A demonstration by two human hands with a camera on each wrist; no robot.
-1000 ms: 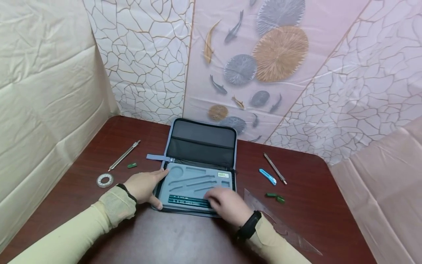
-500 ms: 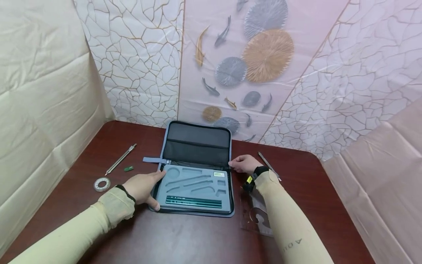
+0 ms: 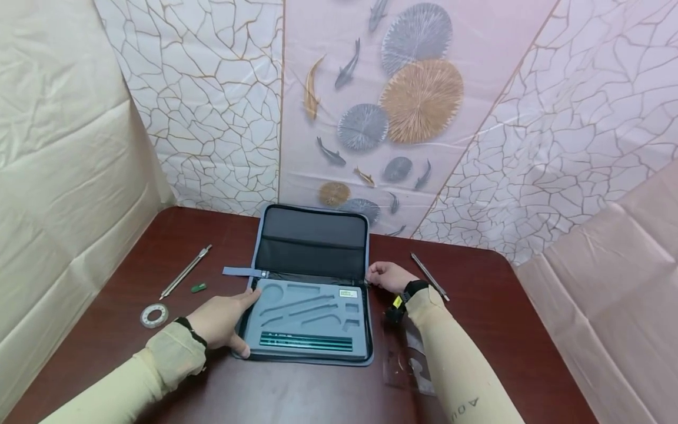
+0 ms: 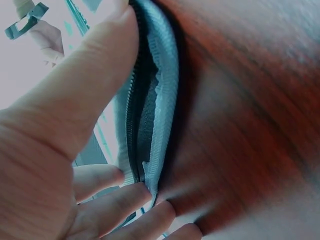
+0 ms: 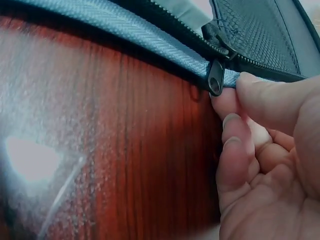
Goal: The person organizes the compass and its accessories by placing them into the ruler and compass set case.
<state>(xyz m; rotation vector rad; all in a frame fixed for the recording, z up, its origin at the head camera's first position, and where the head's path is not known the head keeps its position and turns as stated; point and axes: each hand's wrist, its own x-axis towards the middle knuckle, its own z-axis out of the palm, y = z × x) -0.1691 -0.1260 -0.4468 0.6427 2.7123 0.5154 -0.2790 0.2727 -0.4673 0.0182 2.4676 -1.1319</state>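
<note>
A blue-edged zip case lies unfolded on the table, its black-lined lid leaning back. In its base, a grey foam insert has several bare recesses, and green pencils fill the front slot. My left hand rests along the case's left side, fingers spread on the edge and thumb at the front corner. At the right side, near the hinge, my right hand pinches the case's blue edging between thumb and index finger. A black zipper pull hangs right beside those fingertips in the right wrist view.
To the left lie a metal compass, a small green piece and a whitish ring. A slim silver tool lies beyond the right hand. A clear set square is partly under the right forearm.
My right hand has left the pencils and moved up to the case's right edge, where it now pinches the edging. The left hand stays on the case, while the head view has shifted slightly.
</note>
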